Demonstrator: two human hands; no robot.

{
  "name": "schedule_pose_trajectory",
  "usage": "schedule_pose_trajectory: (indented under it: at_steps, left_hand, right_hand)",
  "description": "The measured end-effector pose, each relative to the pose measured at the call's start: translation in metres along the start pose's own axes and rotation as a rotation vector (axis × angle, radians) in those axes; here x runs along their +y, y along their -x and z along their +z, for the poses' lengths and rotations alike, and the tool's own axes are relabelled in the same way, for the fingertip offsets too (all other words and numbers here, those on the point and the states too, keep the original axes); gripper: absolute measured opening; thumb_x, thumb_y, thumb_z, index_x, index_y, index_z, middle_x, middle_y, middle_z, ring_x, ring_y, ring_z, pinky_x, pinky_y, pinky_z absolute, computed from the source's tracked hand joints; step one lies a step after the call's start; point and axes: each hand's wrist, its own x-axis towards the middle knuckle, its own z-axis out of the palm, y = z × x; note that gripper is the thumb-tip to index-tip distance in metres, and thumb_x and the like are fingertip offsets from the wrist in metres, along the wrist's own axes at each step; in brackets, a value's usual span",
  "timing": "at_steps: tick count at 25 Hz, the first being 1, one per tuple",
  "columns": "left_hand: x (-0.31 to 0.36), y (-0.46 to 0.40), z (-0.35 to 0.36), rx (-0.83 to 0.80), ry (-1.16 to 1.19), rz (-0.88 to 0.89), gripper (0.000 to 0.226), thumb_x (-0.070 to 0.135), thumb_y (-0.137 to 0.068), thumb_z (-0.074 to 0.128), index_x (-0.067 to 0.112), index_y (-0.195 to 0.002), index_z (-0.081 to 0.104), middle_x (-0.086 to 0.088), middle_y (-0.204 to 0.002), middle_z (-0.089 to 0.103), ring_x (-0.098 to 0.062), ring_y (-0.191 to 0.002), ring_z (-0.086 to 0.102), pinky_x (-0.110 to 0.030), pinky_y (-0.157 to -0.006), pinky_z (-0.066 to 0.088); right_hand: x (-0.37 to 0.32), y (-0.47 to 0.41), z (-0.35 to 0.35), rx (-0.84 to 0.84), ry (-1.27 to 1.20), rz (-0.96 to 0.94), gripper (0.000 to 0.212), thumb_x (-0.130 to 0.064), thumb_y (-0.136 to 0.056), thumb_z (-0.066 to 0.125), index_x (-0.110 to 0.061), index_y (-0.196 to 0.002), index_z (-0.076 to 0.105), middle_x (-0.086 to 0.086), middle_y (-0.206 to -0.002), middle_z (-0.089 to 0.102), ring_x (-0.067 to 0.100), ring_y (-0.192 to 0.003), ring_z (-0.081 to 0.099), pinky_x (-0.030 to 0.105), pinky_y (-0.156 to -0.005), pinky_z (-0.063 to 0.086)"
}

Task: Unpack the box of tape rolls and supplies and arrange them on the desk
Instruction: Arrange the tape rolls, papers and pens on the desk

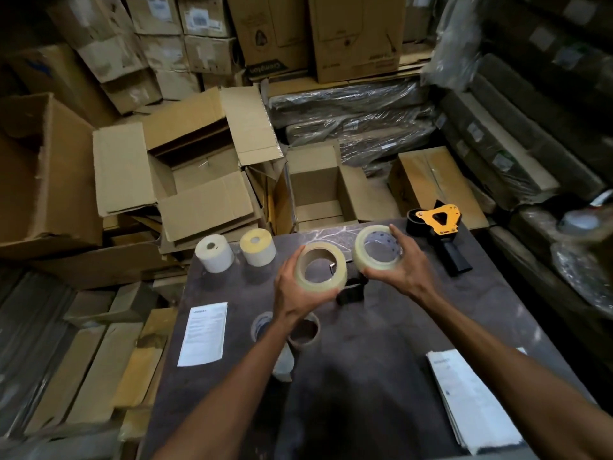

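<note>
Stacked cardboard boxes and plastic-wrapped bundles crowd a dim storeroom around a dark desk (381, 343). Above its middle, a person holds two clear tape rolls side by side, just apart. The left hand (295, 293) curls its fingers around the outer rim of the left roll (320, 266), thumb at the top. The right hand (403, 260) grips the right roll (376, 248) the same way, fingers clamped on the rim. Both rolls are tilted toward the camera and seem clear of the surface, probably on their way to open spots on the desk.

Under the hands sits a small black object (351, 290), too hidden to name. Nearer the person, two more rolls (303, 333) lie flat, partly behind the left forearm. Two white label rolls (214, 252) stand upright in a pair at the far left corner. A yellow and black tape gun (439, 235) rests at the far right. A printed sheet (203, 333) lies on the left side, and a paper stack (474, 400) lies at the near right.
</note>
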Motion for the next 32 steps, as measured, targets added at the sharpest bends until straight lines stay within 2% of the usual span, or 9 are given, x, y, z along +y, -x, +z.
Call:
schedule_pose_trajectory:
  at_steps: [3, 6, 13, 18, 20, 22, 24, 27, 32]
  left_hand:
    - [-0.011, -0.039, -0.004, 0.026, -0.012, -0.048, 0.108, 0.055, -0.048, 0.092, 0.031, -0.142, 0.044, 0.01, -0.138, 0.056, -0.007, -0.127, 0.051, -0.037, -0.108, 0.046]
    - [-0.025, -0.072, 0.002, 0.056, -0.035, -0.123, 0.11, 0.055, -0.044, 0.091, 0.028, -0.142, 0.047, 0.005, -0.138, 0.057, -0.013, -0.126, 0.052, -0.04, -0.107, 0.046]
    - [-0.049, -0.122, 0.037, 0.09, -0.052, -0.322, 0.103, 0.052, -0.046, 0.089, 0.035, -0.138, 0.044, 0.005, -0.132, 0.058, -0.016, -0.123, 0.052, -0.039, -0.105, 0.046]
    - [-0.081, -0.149, 0.066, 0.065, -0.085, -0.408, 0.105, 0.05, -0.045, 0.09, 0.036, -0.138, 0.043, 0.004, -0.134, 0.057, -0.018, -0.126, 0.052, -0.037, -0.104, 0.045]
    - [-0.092, -0.155, 0.076, 0.06, -0.092, -0.448, 0.106, 0.053, -0.042, 0.089, 0.04, -0.136, 0.042, 0.007, -0.134, 0.058, -0.018, -0.128, 0.052, -0.036, -0.104, 0.045]
    - [-0.097, -0.161, 0.087, 0.062, -0.091, -0.463, 0.104, 0.046, -0.045, 0.092, 0.036, -0.137, 0.045, 0.008, -0.132, 0.058, -0.013, -0.126, 0.051, -0.027, -0.101, 0.039]
    - [-0.101, -0.167, 0.096, 0.064, -0.088, -0.465, 0.101, 0.04, -0.048, 0.094, 0.029, -0.137, 0.049, 0.01, -0.128, 0.058, -0.009, -0.121, 0.05, -0.022, -0.099, 0.033]
    - [-0.112, -0.174, 0.107, 0.08, -0.118, -0.46, 0.096, 0.045, -0.041, 0.093, 0.032, -0.129, 0.056, 0.011, -0.127, 0.064, -0.01, -0.12, 0.057, -0.019, -0.098, 0.037]
    - [-0.115, -0.172, 0.123, 0.11, -0.142, -0.454, 0.1, 0.043, -0.041, 0.092, 0.033, -0.132, 0.053, 0.01, -0.132, 0.062, -0.01, -0.124, 0.055, -0.025, -0.103, 0.042]
  right_hand:
    - [-0.009, -0.034, 0.014, 0.002, -0.02, -0.002, 0.121, -0.064, -0.049, 0.086, -0.023, -0.15, 0.032, 0.003, -0.141, 0.048, 0.017, -0.125, 0.048, 0.037, -0.104, 0.047]
    - [-0.016, -0.067, 0.028, -0.024, -0.032, 0.006, 0.122, -0.064, -0.049, 0.086, -0.021, -0.15, 0.032, 0.004, -0.142, 0.048, 0.017, -0.126, 0.048, 0.039, -0.105, 0.047]
    - [0.008, -0.136, 0.062, -0.13, -0.018, 0.066, 0.124, -0.069, -0.044, 0.083, -0.024, -0.148, 0.032, 0.003, -0.141, 0.049, 0.019, -0.125, 0.051, 0.044, -0.104, 0.049]
    - [0.048, -0.163, 0.082, -0.199, -0.013, 0.083, 0.115, -0.066, -0.046, 0.084, -0.028, -0.143, 0.036, 0.0, -0.139, 0.05, 0.019, -0.126, 0.05, 0.042, -0.106, 0.046]
    - [0.058, -0.166, 0.087, -0.219, -0.05, 0.085, 0.1, -0.057, -0.046, 0.088, -0.032, -0.132, 0.043, -0.005, -0.129, 0.054, 0.018, -0.12, 0.054, 0.036, -0.103, 0.047]
    - [0.069, -0.169, 0.092, -0.243, -0.067, 0.089, 0.094, -0.047, -0.05, 0.092, -0.03, -0.131, 0.046, -0.01, -0.121, 0.052, 0.012, -0.113, 0.053, 0.028, -0.099, 0.044]
    - [0.083, -0.172, 0.101, -0.276, -0.035, 0.094, 0.107, -0.051, -0.049, 0.09, -0.022, -0.14, 0.043, -0.006, -0.132, 0.052, 0.014, -0.121, 0.051, 0.032, -0.105, 0.043]
    - [0.101, -0.175, 0.114, -0.307, 0.0, 0.117, 0.118, -0.057, -0.047, 0.087, -0.021, -0.148, 0.035, -0.001, -0.145, 0.046, 0.017, -0.132, 0.045, 0.039, -0.111, 0.04]
    - [0.111, -0.176, 0.127, -0.278, -0.028, 0.117, 0.114, -0.05, -0.052, 0.09, -0.021, -0.148, 0.035, -0.001, -0.145, 0.045, 0.016, -0.134, 0.043, 0.029, -0.111, 0.035]
